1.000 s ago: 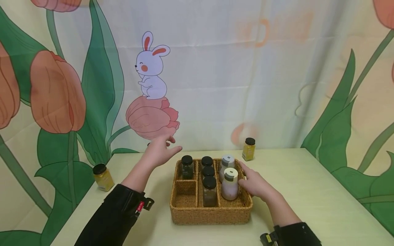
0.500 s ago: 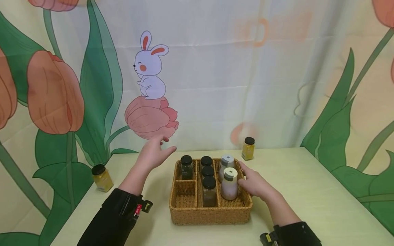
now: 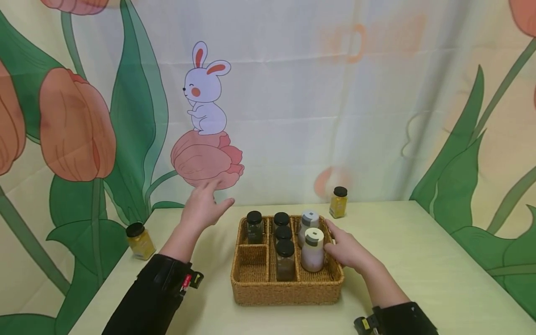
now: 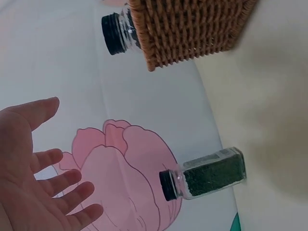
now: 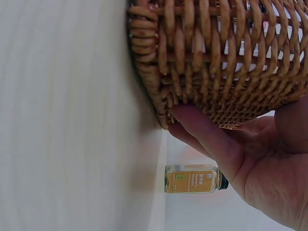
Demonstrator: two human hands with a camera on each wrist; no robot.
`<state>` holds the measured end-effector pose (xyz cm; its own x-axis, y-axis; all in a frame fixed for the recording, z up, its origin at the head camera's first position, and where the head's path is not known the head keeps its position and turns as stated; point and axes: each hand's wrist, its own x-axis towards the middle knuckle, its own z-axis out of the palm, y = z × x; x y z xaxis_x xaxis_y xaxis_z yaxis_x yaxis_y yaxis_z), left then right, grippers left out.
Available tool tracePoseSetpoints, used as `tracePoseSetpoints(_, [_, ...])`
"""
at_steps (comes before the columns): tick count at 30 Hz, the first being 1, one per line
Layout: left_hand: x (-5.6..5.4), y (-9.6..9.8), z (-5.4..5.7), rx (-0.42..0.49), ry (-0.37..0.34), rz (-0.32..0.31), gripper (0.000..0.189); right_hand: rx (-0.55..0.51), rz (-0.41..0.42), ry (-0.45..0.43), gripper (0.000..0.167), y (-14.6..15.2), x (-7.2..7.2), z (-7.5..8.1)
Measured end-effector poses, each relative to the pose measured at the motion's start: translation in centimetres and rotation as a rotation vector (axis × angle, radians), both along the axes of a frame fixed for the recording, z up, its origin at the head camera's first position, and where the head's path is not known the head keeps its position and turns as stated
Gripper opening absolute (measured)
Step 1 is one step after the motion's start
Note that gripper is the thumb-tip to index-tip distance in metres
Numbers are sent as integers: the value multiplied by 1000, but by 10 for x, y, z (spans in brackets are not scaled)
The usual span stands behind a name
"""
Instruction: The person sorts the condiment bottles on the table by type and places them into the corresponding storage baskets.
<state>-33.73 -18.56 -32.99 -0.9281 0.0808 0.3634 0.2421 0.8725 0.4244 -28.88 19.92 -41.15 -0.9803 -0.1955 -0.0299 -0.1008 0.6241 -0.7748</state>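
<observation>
A wicker basket [image 3: 289, 295] with compartments stands mid-table. My right hand [image 3: 347, 249] grips its right wall, thumb at the rim; in the right wrist view the fingers press the outside near the bottom corner. My left hand [image 3: 201, 209] hovers left of the basket, fingers extended, thumb apart, holding nothing. Ahead of it in the left wrist view stands a black-lidded spice jar [image 4: 214, 173] of dark green herbs; the hand hides it in the head view. The basket's back-left compartment has a dark jar [image 3: 254, 230], the middle three black-lidded jars [image 3: 285, 267], the right two pale-capped shakers [image 3: 312, 256].
A yellow spice jar [image 3: 141, 242] stands at the table's left edge. Another, a turmeric powder jar [image 5: 192, 179], stands beyond the basket near the back edge. A printed curtain [image 3: 276, 116] hangs behind the table.
My left hand has moved slightly left, away from the basket, and its fingers have straightened. My right hand and the basket have stayed in place.
</observation>
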Motion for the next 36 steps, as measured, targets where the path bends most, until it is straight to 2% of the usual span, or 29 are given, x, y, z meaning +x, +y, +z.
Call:
tracePoseSetpoints(17, [-20, -15, -21, -72, -20, 45, 80, 0, 4, 1, 83, 0, 0, 1])
tracePoseSetpoints(36, [-37, -19, -26, -133, -88, 86, 84, -24, -2, -14, 83, 2, -1, -1])
